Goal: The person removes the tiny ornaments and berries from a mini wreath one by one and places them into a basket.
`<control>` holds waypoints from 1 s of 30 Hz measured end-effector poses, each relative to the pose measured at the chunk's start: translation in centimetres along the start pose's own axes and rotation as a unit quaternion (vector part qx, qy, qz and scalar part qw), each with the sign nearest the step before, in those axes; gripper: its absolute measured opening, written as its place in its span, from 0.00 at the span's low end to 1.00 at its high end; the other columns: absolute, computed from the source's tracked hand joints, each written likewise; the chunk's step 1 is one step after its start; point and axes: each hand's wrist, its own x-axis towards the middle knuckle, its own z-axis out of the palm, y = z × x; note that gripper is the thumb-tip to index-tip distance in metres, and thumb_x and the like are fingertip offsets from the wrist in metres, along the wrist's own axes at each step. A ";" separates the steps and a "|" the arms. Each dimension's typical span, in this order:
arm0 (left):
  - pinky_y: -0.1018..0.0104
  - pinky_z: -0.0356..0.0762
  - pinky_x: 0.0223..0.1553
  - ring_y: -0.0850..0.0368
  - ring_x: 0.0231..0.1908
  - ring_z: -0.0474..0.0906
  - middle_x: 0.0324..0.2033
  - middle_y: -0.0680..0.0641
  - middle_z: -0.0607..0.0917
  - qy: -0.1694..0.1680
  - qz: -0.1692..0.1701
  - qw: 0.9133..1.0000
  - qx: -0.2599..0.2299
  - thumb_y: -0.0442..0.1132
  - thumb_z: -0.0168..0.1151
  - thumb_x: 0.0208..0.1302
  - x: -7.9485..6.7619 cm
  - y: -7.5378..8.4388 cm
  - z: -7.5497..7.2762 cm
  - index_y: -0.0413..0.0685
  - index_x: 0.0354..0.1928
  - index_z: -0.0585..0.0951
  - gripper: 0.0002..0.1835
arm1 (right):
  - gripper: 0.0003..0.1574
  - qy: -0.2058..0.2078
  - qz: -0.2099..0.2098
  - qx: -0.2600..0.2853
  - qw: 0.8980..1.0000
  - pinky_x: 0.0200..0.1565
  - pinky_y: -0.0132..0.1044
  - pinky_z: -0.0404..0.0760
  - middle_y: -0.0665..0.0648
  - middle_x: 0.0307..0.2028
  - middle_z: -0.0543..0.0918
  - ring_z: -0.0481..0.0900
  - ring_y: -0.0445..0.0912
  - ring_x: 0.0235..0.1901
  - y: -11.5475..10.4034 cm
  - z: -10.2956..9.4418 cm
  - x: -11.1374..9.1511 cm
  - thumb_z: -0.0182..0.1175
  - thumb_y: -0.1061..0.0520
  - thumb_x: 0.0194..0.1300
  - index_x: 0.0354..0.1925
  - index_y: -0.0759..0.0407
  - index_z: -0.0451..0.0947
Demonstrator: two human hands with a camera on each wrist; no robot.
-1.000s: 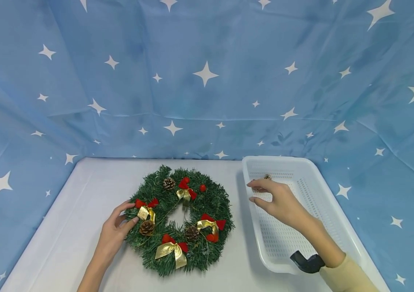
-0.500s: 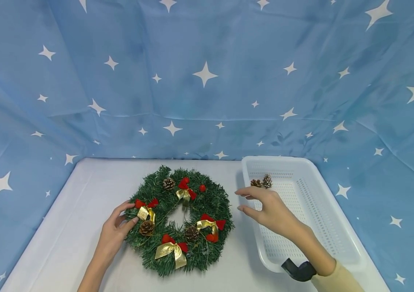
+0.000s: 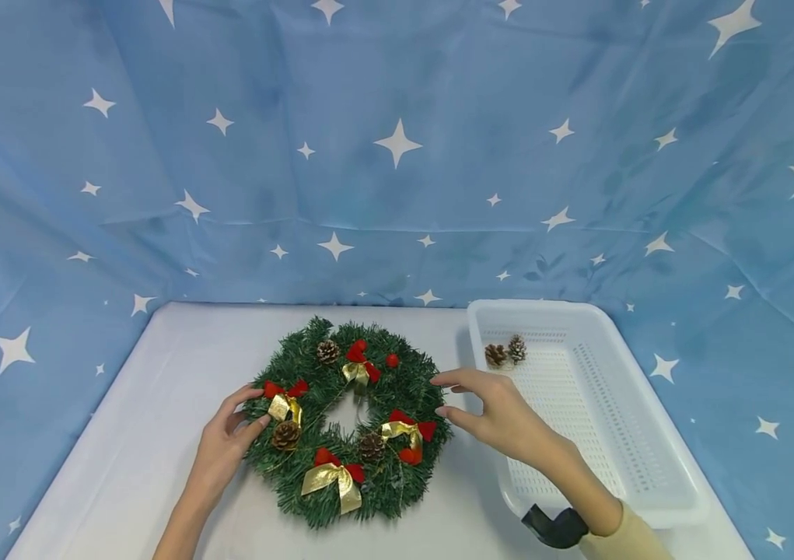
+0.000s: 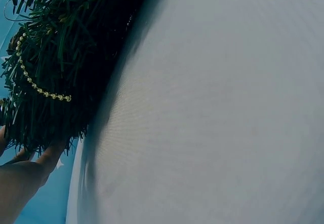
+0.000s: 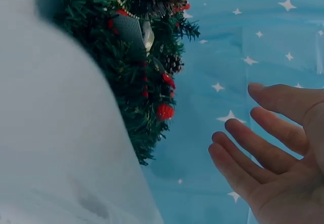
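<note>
The left side of a green wreath [image 3: 397, 393] is gripped by a person's left hand [image 3: 222, 442], thumb and fingers curved round its edge, as the wreath lies on a white-covered bench [image 3: 208, 334]. How deep the fingertips are sunk cannot fairly be told, the left-wrist view being dark. A string of gold beads [image 4: 45, 94] is caught in the greenery. Much of the work is judged done: four red-and-gold bows [image 3: 323, 477], three pine cones [image 3: 286, 436] and several red berries [image 3: 393, 360] are already set round the wreath. By its right edge, the right hand [image 3: 493, 406] is held spread, with nothing grasped; in the right-wrist view a gap is shown before the foliage. Farther right, two loose cones [image 3: 495, 355] are seen in the far left corner of a white basket [image 3: 543, 306], and by them the remaining work may be marked. Since a second ago, the right hand has been moved leftward from over the basket, and the cones there, then partly hidden, are fully exposed; the left hand's hold is unchanged.
</note>
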 end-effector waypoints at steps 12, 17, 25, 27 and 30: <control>0.33 0.61 0.73 0.30 0.73 0.62 0.81 0.41 0.55 0.002 0.000 1.000 0.002 0.46 0.64 0.74 0.1 -0.1 0.0 0.50 0.72 0.70 0.29 | 0.25 -0.017 -0.027 0.011 0.999 0.52 0.47 0.88 0.53 0.55 0.87 0.88 0.52 0.49 -1.1 1.0 0.6 0.73 0.59 0.63 0.58 0.54 0.82; 0.33 0.60 0.74 0.30 0.74 0.61 0.80 0.41 0.55 0.002 0.002 1.000 0.002 0.46 0.64 0.74 0.1 -0.1 0.0 0.50 0.72 0.69 0.29 | 0.24 -0.032 -0.053 0.013 0.998 0.53 0.46 0.88 0.54 0.54 0.88 0.87 0.50 0.51 -1.6 1.4 1.2 0.72 0.59 0.65 0.58 0.57 0.82; 0.33 0.60 0.74 0.29 0.74 0.60 0.80 0.41 0.55 -0.001 0.004 1.000 0.000 0.46 0.64 0.74 0.2 -0.2 0.0 0.49 0.72 0.69 0.29 | 0.25 -0.079 -0.053 0.010 0.995 0.55 0.43 0.87 0.55 0.55 0.87 0.86 0.52 0.53 -2.1 2.5 1.8 0.71 0.62 0.66 0.60 0.58 0.80; 0.33 0.60 0.74 0.29 0.74 0.60 0.80 0.41 0.55 -0.001 0.004 1.000 0.000 0.46 0.64 0.74 0.2 -0.2 0.0 0.49 0.72 0.69 0.29 | 0.25 -0.087 -0.056 -0.002 0.995 0.55 0.43 0.87 0.55 0.56 0.87 0.86 0.51 0.53 -2.1 2.7 2.1 0.70 0.61 0.66 0.60 0.58 0.80; 0.33 0.60 0.74 0.29 0.74 0.60 0.80 0.41 0.55 -0.001 0.003 1.000 0.000 0.46 0.64 0.74 0.2 -0.3 0.0 0.49 0.72 0.69 0.29 | 0.24 -0.101 -0.058 -0.018 0.993 0.55 0.43 0.87 0.54 0.56 0.87 0.86 0.50 0.54 -2.1 3.2 2.4 0.70 0.60 0.67 0.60 0.57 0.81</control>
